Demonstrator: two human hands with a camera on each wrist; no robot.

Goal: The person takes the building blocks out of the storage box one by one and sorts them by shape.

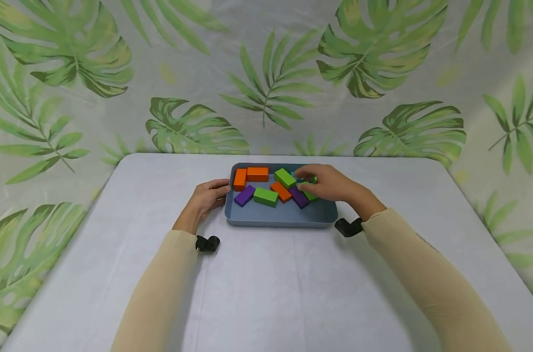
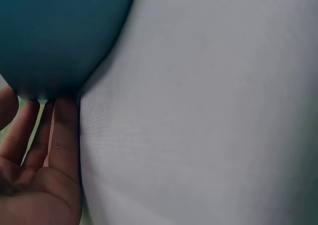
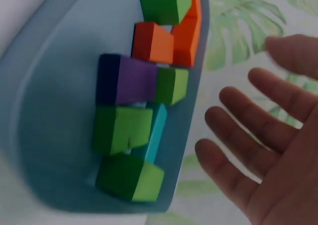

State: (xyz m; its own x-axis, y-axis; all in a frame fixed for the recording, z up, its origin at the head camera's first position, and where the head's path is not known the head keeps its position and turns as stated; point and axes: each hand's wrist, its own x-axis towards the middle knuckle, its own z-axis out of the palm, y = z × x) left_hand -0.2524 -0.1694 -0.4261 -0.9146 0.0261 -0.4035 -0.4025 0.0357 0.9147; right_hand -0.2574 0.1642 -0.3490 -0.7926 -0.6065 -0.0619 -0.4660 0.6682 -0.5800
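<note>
A blue-grey tray (image 1: 279, 215) lies on the table with several coloured blocks inside. My left hand (image 1: 209, 195) touches the tray's left side. In the left wrist view its fairly straight fingers (image 2: 64, 135) meet the tray wall (image 2: 54, 41). Over the tray's right part is my right hand (image 1: 325, 183). The right wrist view shows the right hand's fingers (image 3: 238, 135) spread, with nothing between them. Nearest to it in the head view are a green block (image 1: 285, 178) and a purple block (image 1: 299, 197). A teal block (image 3: 156, 130) lies among green blocks (image 3: 130, 178).
Two orange blocks (image 1: 257, 174) meet at the tray's back left corner. A purple block (image 1: 245, 195) and a green block (image 1: 265, 196) lie before them, with another orange block (image 1: 281, 192) to the right. White cloth covers the table (image 1: 257, 283). A leaf-patterned curtain (image 1: 266, 73) hangs behind.
</note>
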